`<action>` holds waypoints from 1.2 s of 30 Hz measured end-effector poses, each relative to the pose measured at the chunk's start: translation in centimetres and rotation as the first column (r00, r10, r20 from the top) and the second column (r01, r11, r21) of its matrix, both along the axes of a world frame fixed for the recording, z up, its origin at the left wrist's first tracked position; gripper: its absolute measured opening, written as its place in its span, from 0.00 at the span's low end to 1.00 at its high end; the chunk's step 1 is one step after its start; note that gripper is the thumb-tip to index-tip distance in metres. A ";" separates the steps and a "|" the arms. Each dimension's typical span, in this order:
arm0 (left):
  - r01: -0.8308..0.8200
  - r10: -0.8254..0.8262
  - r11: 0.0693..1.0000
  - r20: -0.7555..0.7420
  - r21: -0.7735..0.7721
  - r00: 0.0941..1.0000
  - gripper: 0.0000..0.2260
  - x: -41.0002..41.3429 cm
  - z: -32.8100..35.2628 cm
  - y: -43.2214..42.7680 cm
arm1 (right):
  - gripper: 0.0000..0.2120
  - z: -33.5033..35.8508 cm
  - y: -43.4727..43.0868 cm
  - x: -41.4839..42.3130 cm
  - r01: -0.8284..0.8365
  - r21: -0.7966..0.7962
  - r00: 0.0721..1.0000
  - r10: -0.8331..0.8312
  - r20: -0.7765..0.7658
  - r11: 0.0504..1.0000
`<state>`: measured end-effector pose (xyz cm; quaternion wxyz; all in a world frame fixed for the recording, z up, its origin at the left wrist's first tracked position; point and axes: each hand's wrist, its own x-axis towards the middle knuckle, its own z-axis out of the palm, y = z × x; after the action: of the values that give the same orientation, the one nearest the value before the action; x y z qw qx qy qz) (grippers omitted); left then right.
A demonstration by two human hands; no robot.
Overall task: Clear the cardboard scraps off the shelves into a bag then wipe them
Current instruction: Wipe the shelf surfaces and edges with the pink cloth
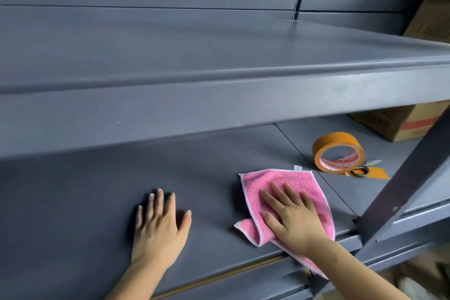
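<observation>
1. Head view: a pink cloth (302, 179) is pressed flat onto the grey shelf (85, 190), near its front edge, by the right hand (292, 217), fingers straight.
2. The left hand (158, 226) is laid flat on the shelf, fingers spread, with nothing held.
3. Orange tape (336, 137) and scissors (362, 169) are seen toward the shelf's right end.

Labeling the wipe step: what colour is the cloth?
Pink with a white edge trim, pressed flat under the right hand; cloth, head view.

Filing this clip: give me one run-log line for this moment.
phase: wipe | right hand: flat on pink cloth | left hand: flat on lower shelf | nearby: tape roll, scissors
</observation>
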<state>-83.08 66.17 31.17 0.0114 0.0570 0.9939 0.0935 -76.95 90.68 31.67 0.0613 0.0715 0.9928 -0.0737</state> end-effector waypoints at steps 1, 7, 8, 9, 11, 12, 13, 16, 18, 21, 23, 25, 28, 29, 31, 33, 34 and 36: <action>-0.004 0.004 1.000 -0.008 -0.008 1.000 0.50 -0.1 -0.2 0.0 | 0.62 -0.1 0.4 0.1 -0.025 0.000 1.000 0.025 -0.005 1.000; -0.019 0.019 0.999 -0.009 -0.032 1.000 0.49 -0.1 -0.1 0.1 | 0.61 0.3 1.5 -0.8 -0.120 0.039 0.991 0.118 0.056 0.992; -0.022 0.022 0.999 -0.006 -0.032 1.000 0.47 -0.1 0.0 0.2 | 0.58 0.6 1.4 -1.2 -0.131 0.034 0.990 0.129 0.056 0.991; -0.028 0.028 0.999 -0.007 -0.022 1.000 0.44 -0.1 0.1 0.2 | 0.54 1.1 1.4 -1.5 -0.145 0.032 0.989 0.143 0.048 0.989; -0.040 0.039 0.999 -0.010 -0.011 0.999 0.33 -0.1 0.3 0.2 | 0.46 2.5 1.4 -2.0 -0.168 0.014 0.985 0.167 0.034 0.986; -0.037 0.037 0.999 -0.010 -0.022 0.999 0.29 0.0 0.3 0.2 | 0.45 3.2 1.5 -2.3 -0.174 -0.007 0.985 0.174 0.018 0.985; -0.033 0.033 0.999 -0.013 -0.020 0.999 0.26 0.0 0.3 0.2 | 0.45 3.7 1.8 -2.6 -0.181 -0.027 0.983 0.181 -0.015 0.983; -0.027 0.027 1.000 -0.018 -0.006 0.999 0.25 0.0 0.1 0.1 | 0.43 3.9 2.7 -4.0 -0.174 -0.083 0.984 0.169 -0.054 0.981; -0.024 0.024 1.000 -0.008 0.007 1.000 0.25 0.0 0.0 -0.1 | 0.33 2.8 2.3 -4.2 -0.131 -0.079 0.988 0.137 0.075 0.988; -0.027 0.027 0.999 0.006 0.019 1.000 0.25 0.1 0.0 -0.1 | 0.30 0.6 1.4 -4.2 -0.113 0.003 0.992 0.112 0.058 0.994; -0.029 0.029 0.999 0.005 0.019 1.000 0.25 0.1 0.1 -0.1 | 0.30 0.3 1.1 -4.9 -0.112 -0.020 0.994 0.112 0.010 0.994; -0.034 0.034 0.999 0.002 0.027 0.999 0.25 0.1 0.0 -0.1 | 0.30 0.4 0.8 -5.8 -0.106 -0.034 0.994 0.107 0.006 0.994; -0.037 0.037 0.999 0.004 0.039 0.999 0.25 0.2 0.0 0.0 | 0.29 0.2 -0.7 -6.2 -0.145 -0.035 0.989 0.145 -0.009 0.989; -0.037 0.037 0.999 0.003 0.039 0.999 0.25 0.2 0.0 0.0 | 0.29 0.0 -1.4 -5.7 -0.184 -0.040 0.983 0.184 -0.011 0.982; -0.037 0.037 0.999 -0.003 0.041 0.999 0.24 0.1 0.0 -0.1 | 0.29 -0.3 -2.1 -4.2 -0.268 -0.044 0.963 0.268 -0.011 0.962; -0.038 0.039 0.998 -0.001 0.046 0.999 0.24 0.1 0.0 -0.1 | 0.34 -0.3 -1.0 -2.6 -0.321 -0.016 0.947 0.321 0.005 0.947; -0.041 0.041 0.998 -0.001 0.045 0.999 0.25 0.1 0.0 -0.1 | 0.38 -0.3 0.1 -1.9 -0.327 0.003 0.945 0.327 0.011 0.945; -0.044 0.044 0.998 0.000 0.046 0.999 0.25 0.2 -0.1 0.0 | 0.44 -0.1 2.5 -1.1 -0.287 0.008 0.958 0.287 0.011 0.958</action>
<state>-82.92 66.17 31.11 0.0073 0.0355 0.9925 0.1166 -78.06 93.16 31.59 0.0760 -0.0727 0.9927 -0.0588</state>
